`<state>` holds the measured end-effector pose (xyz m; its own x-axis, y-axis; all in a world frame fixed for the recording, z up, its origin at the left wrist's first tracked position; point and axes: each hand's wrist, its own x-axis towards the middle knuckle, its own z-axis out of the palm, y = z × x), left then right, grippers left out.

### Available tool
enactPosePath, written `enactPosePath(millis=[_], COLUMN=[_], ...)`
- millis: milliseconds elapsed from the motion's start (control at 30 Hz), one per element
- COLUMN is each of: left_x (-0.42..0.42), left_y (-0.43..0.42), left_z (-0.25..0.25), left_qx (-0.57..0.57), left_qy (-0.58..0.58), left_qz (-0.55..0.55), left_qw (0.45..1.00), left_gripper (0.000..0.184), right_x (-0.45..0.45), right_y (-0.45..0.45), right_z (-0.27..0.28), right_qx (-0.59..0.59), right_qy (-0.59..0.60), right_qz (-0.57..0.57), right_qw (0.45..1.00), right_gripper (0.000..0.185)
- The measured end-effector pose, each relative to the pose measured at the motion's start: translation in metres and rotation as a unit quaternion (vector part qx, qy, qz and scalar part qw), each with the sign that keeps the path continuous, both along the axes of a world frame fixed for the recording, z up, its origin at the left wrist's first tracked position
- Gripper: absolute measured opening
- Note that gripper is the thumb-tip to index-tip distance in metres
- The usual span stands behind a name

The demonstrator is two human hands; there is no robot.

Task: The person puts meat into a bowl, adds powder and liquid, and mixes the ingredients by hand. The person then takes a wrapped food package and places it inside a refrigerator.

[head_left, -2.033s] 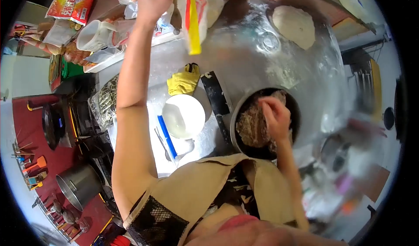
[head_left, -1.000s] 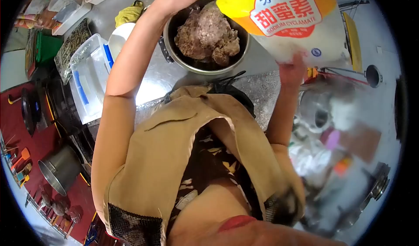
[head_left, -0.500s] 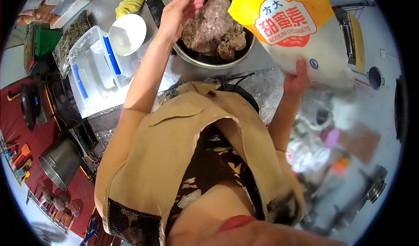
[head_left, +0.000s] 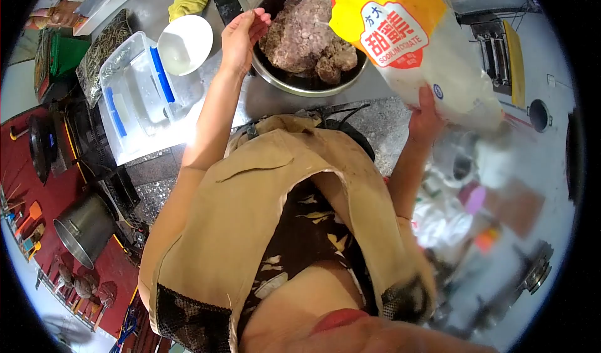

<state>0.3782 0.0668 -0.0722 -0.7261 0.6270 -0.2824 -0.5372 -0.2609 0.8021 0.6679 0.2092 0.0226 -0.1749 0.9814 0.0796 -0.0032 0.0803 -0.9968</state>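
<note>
My right hand (head_left: 427, 118) grips the lower edge of a yellow and white plastic bag of sodium cyclamate (head_left: 400, 43), tilted over the bowl's right side. The bag's upper end lies at the top of the view. My left hand (head_left: 241, 38) is at the bowl's left rim, its fingers drawn together in a loose pinch; whatever is between them, if anything, is too small to see. Below the hands stands a round metal bowl (head_left: 294, 90) holding a large greyish-brown, crumbly-looking lump (head_left: 307, 30) with a smaller piece at its lower right.
Left of the bowl are a white bowl (head_left: 184, 45), a clear plastic box with blue clips (head_left: 134, 96), a yellow-green cloth (head_left: 190, 2) and a black object (head_left: 229, 3). A dark-filled bag (head_left: 103, 52) lies farther left. A metal pot (head_left: 86, 228) stands at lower left.
My left hand has drawn back from over the bowl toward its left rim, and its fingers have curled together. The bag has shifted slightly left in my right hand's grip.
</note>
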Motion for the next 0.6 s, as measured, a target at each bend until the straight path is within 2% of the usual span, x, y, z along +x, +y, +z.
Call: enactPosePath(millis=[67, 133, 200, 233, 300, 333, 367, 400, 433, 467, 600], left_x=[0.001, 0.001, 0.000, 0.001, 0.005, 0.005, 0.007, 0.009, 0.009, 0.012, 0.013], left_y=[0.000, -0.001, 0.002, 0.002, 0.003, 0.004, 0.001, 0.001, 0.003, 0.005, 0.005], left_z=[-0.003, -0.007, -0.018, -0.025, -0.034, -0.041, -0.042, -0.043, -0.042, -0.039, -0.036], left_qx=[-0.001, -0.007, -0.071, -0.071, -0.116, -0.152, -0.154, -0.192, -0.228, -0.235, -0.226], left_qy=[0.015, 0.030, 0.148, 0.149, 0.279, 0.339, 0.340, 0.426, 0.508, 0.525, 0.563], left_qz=[0.012, 0.025, 0.076, 0.076, 0.107, 0.115, 0.113, 0.121, 0.132, 0.124, 0.098], left_qw=[1.000, 0.999, 0.984, 0.983, 0.947, 0.921, 0.921, 0.876, 0.820, 0.808, 0.789], left_gripper=[0.023, 0.023, 0.023, 0.023, 0.024, 0.021, 0.021, 0.018, 0.015, 0.011, 0.008], right_x=[-0.003, -0.007, -0.007, -0.006, -0.004, -0.003, -0.002, -0.002, -0.005, -0.012, -0.015], right_y=[-0.001, -0.002, -0.002, 0.000, 0.002, 0.002, 0.000, 0.002, 0.007, 0.007, 0.000], right_z=[-0.007, -0.005, -0.005, -0.008, -0.008, -0.005, -0.006, -0.015, -0.031, -0.032, -0.019], right_qx=[0.042, 0.043, 0.046, 0.045, 0.045, 0.024, 0.002, 0.002, 0.081, 0.158, 0.105], right_qy=[0.062, 0.067, 0.071, 0.070, 0.069, -0.008, -0.085, -0.085, -0.050, -0.016, -0.013], right_qz=[0.017, 0.019, 0.018, 0.017, 0.016, 0.021, 0.025, 0.023, 0.027, 0.033, 0.045], right_qw=[0.997, 0.997, 0.996, 0.996, 0.996, 0.999, 0.996, 0.996, 0.995, 0.987, 0.993], right_gripper=[0.038, 0.040, 0.041, 0.043, 0.045, 0.047, 0.048, 0.048, 0.043, 0.040, 0.040])
